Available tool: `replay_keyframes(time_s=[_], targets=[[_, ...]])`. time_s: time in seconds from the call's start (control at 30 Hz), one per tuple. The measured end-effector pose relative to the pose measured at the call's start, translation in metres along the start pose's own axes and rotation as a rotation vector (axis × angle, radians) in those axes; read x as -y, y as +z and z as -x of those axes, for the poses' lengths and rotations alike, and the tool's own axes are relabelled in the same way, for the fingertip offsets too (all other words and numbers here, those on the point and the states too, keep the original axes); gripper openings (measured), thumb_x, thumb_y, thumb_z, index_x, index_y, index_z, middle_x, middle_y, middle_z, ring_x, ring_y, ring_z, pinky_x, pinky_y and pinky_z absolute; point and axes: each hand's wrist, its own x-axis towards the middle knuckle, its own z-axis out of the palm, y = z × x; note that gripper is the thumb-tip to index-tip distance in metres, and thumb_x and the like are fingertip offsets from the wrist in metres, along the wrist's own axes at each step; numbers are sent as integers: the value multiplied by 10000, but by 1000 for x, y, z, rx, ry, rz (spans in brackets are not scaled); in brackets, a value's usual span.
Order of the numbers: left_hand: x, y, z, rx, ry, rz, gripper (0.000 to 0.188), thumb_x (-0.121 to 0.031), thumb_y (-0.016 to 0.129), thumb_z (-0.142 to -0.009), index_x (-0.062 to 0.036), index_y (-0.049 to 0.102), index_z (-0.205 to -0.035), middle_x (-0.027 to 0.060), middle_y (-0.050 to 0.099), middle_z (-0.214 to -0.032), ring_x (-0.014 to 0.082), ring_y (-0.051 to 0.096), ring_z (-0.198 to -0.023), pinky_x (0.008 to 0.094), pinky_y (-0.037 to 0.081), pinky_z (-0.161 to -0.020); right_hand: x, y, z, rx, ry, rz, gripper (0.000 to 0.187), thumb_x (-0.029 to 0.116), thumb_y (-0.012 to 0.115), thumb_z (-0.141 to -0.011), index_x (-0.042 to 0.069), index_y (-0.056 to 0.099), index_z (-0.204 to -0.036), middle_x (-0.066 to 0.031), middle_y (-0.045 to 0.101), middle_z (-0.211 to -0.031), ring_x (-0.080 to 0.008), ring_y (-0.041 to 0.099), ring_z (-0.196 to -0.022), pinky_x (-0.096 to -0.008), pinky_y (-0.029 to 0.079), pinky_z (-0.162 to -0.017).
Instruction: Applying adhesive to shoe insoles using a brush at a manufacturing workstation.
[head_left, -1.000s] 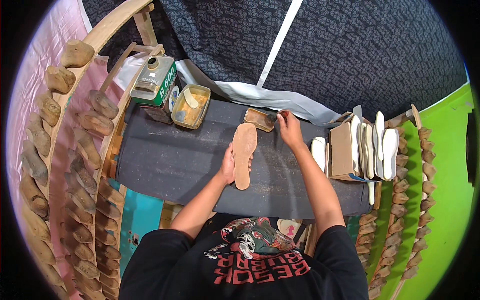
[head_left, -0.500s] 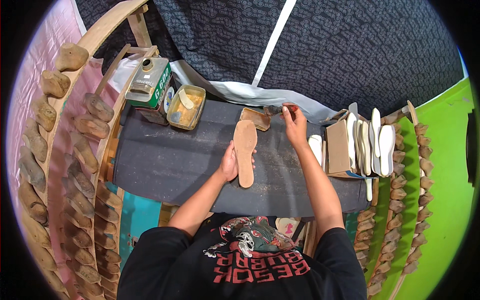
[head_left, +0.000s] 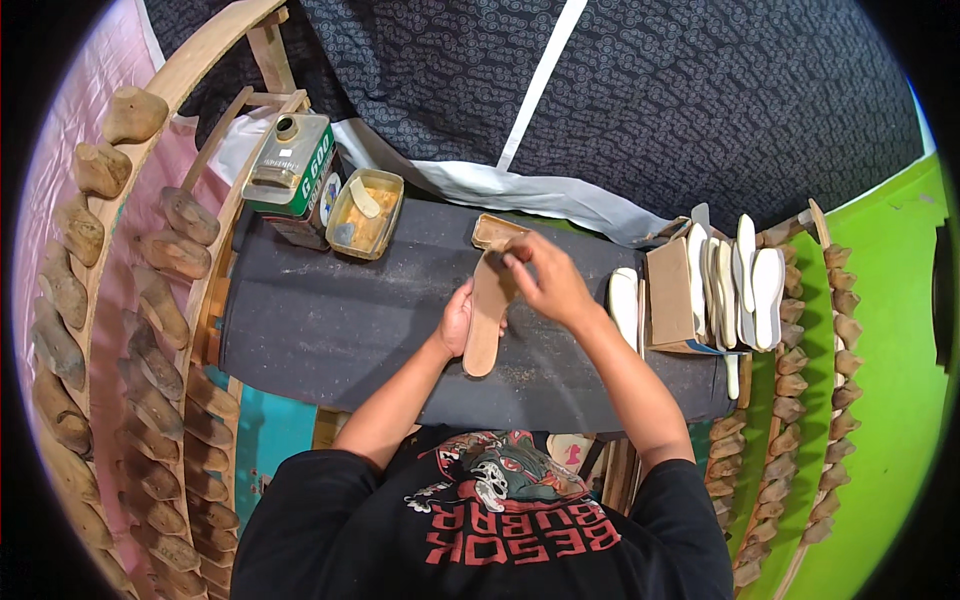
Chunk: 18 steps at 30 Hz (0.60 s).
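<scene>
Tan insole (head_left: 484, 335) gripped mid-length in left hand (head_left: 457, 319); right hand (head_left: 550, 283) curled over far end, can't tell on what; pressure there could tip it.

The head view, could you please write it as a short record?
Left hand: holds the tan insole
Right hand: over the insole's far end; grip unclear
Beyond the insole: small open tray
Table: dark top
Table, left: metal can, open container
Table, right: cardboard box with pale sole-shaped pieces
Both sides: rows of wooden shoe lasts
</scene>
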Motion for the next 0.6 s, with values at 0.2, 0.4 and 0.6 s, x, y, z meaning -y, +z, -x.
replay_keyframes(time_s=[0.2,0.4,0.6], targets=[[-12,19,8,-206,-12,115,611,-570,310,-1050,-109,640,-1279,107,726,-966,258,705,-785,380,579,-720,24,9,16,112,-13,-66,166,118,663,-952,-17,636,-1045,-189,680,-941,-354,690,-852,-420,543,-766],[1,9,5,-5,-42,54,626,-573,307,-1055,-76,640,-1236,125,701,-921,253,694,-751,388,582,-701,-13,-12,-20,-181,97,-39,138,100,641,-975,-25,629,-1031,-195,680,-921,-348,687,-813,-400,542,-744],[-5,6,5,-1,-17,81,610,-560,321,-1055,-79,643,-1248,129,709,-945,256,706,-791,385,590,-735,4,-7,-6,-94,43,25,117,69,643,-953,-22,636,-1026,-182,679,-943,-324,696,-833,-382,547,-764]])
